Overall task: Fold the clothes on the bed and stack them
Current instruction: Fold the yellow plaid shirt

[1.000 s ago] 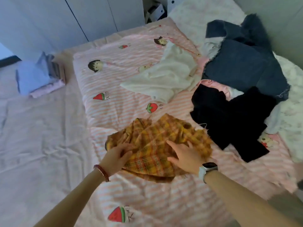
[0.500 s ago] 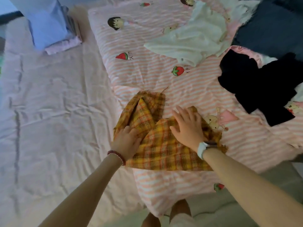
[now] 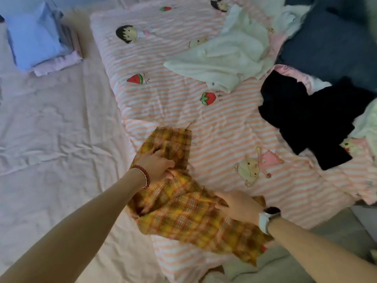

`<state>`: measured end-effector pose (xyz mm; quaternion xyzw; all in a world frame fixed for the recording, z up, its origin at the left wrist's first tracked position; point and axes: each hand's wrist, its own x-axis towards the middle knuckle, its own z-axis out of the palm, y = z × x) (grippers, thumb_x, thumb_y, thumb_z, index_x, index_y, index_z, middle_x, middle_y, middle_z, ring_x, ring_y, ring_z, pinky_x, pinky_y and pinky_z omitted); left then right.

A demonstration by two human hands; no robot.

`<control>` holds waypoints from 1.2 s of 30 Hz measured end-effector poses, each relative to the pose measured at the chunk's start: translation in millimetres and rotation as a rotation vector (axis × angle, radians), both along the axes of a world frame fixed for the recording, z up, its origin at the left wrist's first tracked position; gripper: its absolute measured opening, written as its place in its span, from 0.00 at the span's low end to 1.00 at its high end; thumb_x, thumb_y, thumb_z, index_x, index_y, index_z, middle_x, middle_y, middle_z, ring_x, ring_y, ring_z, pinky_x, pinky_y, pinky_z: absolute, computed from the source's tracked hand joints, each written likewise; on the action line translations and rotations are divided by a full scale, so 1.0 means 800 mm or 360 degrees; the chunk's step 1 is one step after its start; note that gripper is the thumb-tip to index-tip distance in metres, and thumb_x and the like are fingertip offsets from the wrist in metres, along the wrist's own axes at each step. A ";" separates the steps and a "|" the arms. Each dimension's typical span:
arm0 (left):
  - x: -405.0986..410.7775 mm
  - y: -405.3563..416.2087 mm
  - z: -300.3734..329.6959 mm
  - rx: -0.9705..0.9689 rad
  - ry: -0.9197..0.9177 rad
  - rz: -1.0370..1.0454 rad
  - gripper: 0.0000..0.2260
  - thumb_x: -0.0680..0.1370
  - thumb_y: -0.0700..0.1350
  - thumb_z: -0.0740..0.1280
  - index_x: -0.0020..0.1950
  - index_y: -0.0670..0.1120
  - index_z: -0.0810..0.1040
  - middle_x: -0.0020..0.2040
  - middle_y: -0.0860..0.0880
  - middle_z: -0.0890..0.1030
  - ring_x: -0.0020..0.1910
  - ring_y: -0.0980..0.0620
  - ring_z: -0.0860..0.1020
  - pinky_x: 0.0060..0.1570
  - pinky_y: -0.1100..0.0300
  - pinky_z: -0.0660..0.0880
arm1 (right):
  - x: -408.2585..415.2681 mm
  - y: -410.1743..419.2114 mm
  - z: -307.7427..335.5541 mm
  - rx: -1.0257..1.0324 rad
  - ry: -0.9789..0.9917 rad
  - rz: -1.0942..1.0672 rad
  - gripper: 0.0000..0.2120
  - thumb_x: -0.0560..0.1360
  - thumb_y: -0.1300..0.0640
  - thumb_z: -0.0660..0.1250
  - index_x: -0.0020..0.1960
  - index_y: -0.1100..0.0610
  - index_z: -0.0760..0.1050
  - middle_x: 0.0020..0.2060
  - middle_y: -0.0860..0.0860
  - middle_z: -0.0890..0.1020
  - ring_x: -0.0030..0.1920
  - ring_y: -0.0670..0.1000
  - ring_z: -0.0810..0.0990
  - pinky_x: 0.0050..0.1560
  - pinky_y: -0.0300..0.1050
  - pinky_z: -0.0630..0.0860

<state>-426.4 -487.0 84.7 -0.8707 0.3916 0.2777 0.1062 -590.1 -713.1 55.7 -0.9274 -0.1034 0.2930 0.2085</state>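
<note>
The yellow plaid garment (image 3: 189, 213) should be kept taut between the left hand (image 3: 157, 164) (fingers gathering its upper fold) and the flat, open right hand (image 3: 237, 205) before creasing.

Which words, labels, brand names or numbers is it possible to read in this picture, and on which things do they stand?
None can be read.
Striped quilt: small dark marks beside the printed watermelon and strawberry, too blurred to read.
Watch on the right wrist: face dark, nothing legible.
</note>
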 end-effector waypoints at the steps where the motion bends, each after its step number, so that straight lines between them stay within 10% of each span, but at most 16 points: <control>1: 0.016 -0.008 0.017 -0.0109 -0.0037 0.0117 0.13 0.78 0.57 0.58 0.57 0.51 0.72 0.55 0.50 0.77 0.63 0.48 0.68 0.58 0.50 0.65 | 0.023 -0.012 0.012 -0.0004 -0.0101 -0.0111 0.19 0.79 0.47 0.57 0.68 0.50 0.66 0.37 0.43 0.77 0.26 0.39 0.67 0.25 0.33 0.64; 7: 0.120 -0.061 0.171 -0.1213 -0.0661 0.0947 0.09 0.78 0.47 0.62 0.53 0.43 0.76 0.54 0.41 0.77 0.59 0.40 0.71 0.51 0.48 0.70 | 0.206 -0.076 0.174 0.0101 -0.1062 -0.0736 0.15 0.77 0.54 0.63 0.63 0.54 0.72 0.45 0.54 0.83 0.41 0.55 0.80 0.39 0.48 0.76; 15: 0.137 -0.075 0.312 -0.1761 -0.1561 0.0566 0.05 0.70 0.38 0.67 0.44 0.38 0.79 0.46 0.43 0.82 0.59 0.37 0.74 0.58 0.41 0.65 | 0.254 -0.091 0.327 0.0038 -0.1952 -0.0617 0.17 0.67 0.68 0.69 0.54 0.58 0.76 0.53 0.59 0.74 0.40 0.59 0.78 0.35 0.47 0.75; 18: 0.100 -0.049 0.258 -0.1494 -0.1520 0.0370 0.05 0.71 0.40 0.66 0.43 0.40 0.80 0.44 0.46 0.83 0.53 0.43 0.80 0.59 0.37 0.65 | 0.214 -0.093 0.274 -0.0074 -0.1824 -0.0309 0.18 0.64 0.69 0.72 0.52 0.60 0.77 0.58 0.60 0.76 0.49 0.61 0.79 0.46 0.52 0.74; 24: 0.030 -0.010 0.135 -0.0052 0.0155 0.0513 0.13 0.79 0.54 0.58 0.61 0.53 0.74 0.62 0.51 0.76 0.61 0.49 0.73 0.59 0.55 0.69 | 0.121 -0.082 0.138 -0.0200 -0.0206 -0.0087 0.16 0.79 0.50 0.56 0.66 0.45 0.69 0.63 0.46 0.72 0.62 0.49 0.71 0.57 0.43 0.71; 36: 0.127 -0.061 0.012 -0.0203 0.0001 0.0892 0.23 0.79 0.47 0.58 0.74 0.50 0.58 0.74 0.47 0.60 0.72 0.44 0.59 0.67 0.47 0.63 | 0.233 -0.100 0.024 -0.0355 -0.0420 -0.0596 0.22 0.81 0.52 0.53 0.73 0.55 0.58 0.70 0.52 0.66 0.69 0.53 0.65 0.63 0.47 0.68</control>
